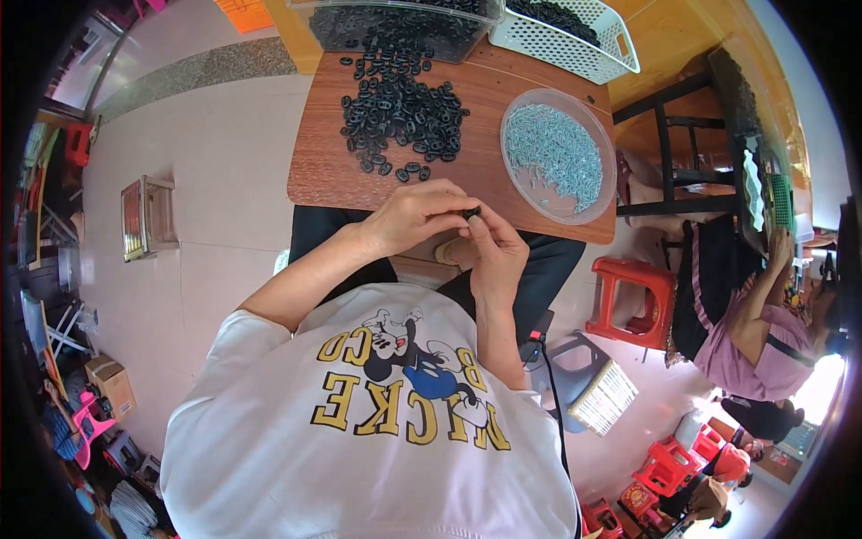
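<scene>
Close to the table's near edge, my left hand (415, 217) and my right hand (496, 256) meet at the fingertips. Both pinch a small black plastic piece (471, 213), mostly covered by the fingers. Beyond my left hand lies a loose pile of black oval plastic pieces (404, 112) with holes in them. A round clear tub (607, 171) full of small silvery screws (549, 148) stands beyond my right hand. Whether a screw is also between my fingers cannot be made out.
At the table's (314, 171) far side, a clear bin (467, 40) and a white perforated basket (620, 61) hold more black pieces. A red stool (633, 301) stands at the right, near a seated person in a pink top (754, 350). A wooden stool (153, 218) is on the left.
</scene>
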Action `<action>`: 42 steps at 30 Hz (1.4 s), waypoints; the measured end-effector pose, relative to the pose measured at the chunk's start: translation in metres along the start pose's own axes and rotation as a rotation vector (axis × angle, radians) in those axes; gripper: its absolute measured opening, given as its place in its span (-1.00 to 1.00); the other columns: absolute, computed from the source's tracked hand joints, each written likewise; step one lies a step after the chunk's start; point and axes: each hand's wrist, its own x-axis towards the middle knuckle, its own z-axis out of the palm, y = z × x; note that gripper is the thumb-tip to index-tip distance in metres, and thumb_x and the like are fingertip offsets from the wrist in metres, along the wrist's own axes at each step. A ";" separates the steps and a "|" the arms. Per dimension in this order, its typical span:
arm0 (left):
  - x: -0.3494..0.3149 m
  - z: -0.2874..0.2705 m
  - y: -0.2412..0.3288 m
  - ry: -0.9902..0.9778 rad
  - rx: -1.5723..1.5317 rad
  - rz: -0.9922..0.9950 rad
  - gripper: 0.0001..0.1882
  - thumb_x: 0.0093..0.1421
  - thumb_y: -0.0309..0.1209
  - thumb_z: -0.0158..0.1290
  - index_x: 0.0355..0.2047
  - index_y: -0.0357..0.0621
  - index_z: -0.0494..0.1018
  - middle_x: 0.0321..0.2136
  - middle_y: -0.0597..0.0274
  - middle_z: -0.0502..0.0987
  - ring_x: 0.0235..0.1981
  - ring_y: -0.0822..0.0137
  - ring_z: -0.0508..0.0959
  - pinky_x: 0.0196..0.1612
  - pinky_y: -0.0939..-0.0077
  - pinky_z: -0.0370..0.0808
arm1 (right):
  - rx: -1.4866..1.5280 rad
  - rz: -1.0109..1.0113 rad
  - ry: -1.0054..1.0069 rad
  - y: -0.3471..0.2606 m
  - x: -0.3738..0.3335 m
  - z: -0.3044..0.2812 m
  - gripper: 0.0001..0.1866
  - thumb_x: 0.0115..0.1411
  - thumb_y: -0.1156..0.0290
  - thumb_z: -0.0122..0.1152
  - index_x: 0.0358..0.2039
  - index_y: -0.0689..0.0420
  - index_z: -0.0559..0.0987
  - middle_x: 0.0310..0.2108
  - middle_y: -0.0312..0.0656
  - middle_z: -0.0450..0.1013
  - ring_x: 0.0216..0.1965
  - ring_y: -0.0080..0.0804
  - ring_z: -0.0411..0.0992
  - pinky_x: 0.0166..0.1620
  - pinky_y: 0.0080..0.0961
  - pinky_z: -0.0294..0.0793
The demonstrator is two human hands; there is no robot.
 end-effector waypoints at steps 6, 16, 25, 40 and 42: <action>0.004 -0.003 -0.005 0.001 0.003 0.088 -0.69 0.04 -0.51 0.13 -0.15 -0.24 0.47 -0.31 0.14 0.52 -0.31 0.25 0.55 -0.32 0.50 0.51 | 0.072 0.071 -0.042 -0.004 0.003 -0.002 -0.76 0.10 0.61 0.18 -0.18 0.29 0.55 -0.34 -0.19 0.52 -0.41 -0.53 0.50 -0.34 -0.73 0.44; -0.002 0.002 -0.009 -0.033 0.005 0.095 -0.71 0.09 -0.51 0.09 -0.14 -0.24 0.44 -0.30 0.13 0.51 -0.28 0.20 0.54 -0.29 0.46 0.51 | -0.006 0.065 0.001 0.000 -0.002 -0.002 -0.78 0.12 0.58 0.18 -0.19 0.31 0.55 -0.42 -0.18 0.53 -0.47 -0.56 0.49 -0.55 -0.79 0.34; -0.006 0.012 -0.012 0.036 0.030 0.095 -0.74 0.12 -0.51 0.04 -0.14 -0.20 0.43 -0.27 0.14 0.50 -0.24 0.17 0.54 -0.24 0.43 0.50 | -0.056 -0.024 0.027 -0.003 -0.002 0.004 -0.81 0.13 0.54 0.18 -0.23 0.31 0.57 -0.52 -0.18 0.52 -0.55 -0.63 0.45 -0.60 -0.84 0.24; -0.010 0.000 -0.013 -0.010 -0.016 0.034 -0.75 0.16 -0.47 0.01 -0.13 -0.18 0.43 -0.29 0.18 0.49 -0.25 0.23 0.53 -0.24 0.47 0.48 | -0.124 0.081 -0.124 -0.012 0.000 0.001 -0.78 0.15 0.56 0.14 -0.17 0.31 0.54 -0.42 -0.18 0.54 -0.41 -0.58 0.49 -0.35 -0.77 0.41; -0.011 0.001 -0.014 -0.006 -0.019 0.025 -0.75 0.15 -0.48 0.02 -0.13 -0.18 0.42 -0.28 0.18 0.48 -0.25 0.23 0.53 -0.24 0.45 0.48 | -0.129 0.083 -0.120 -0.007 -0.001 0.002 -0.78 0.15 0.57 0.13 -0.17 0.31 0.54 -0.41 -0.18 0.54 -0.41 -0.57 0.49 -0.33 -0.75 0.42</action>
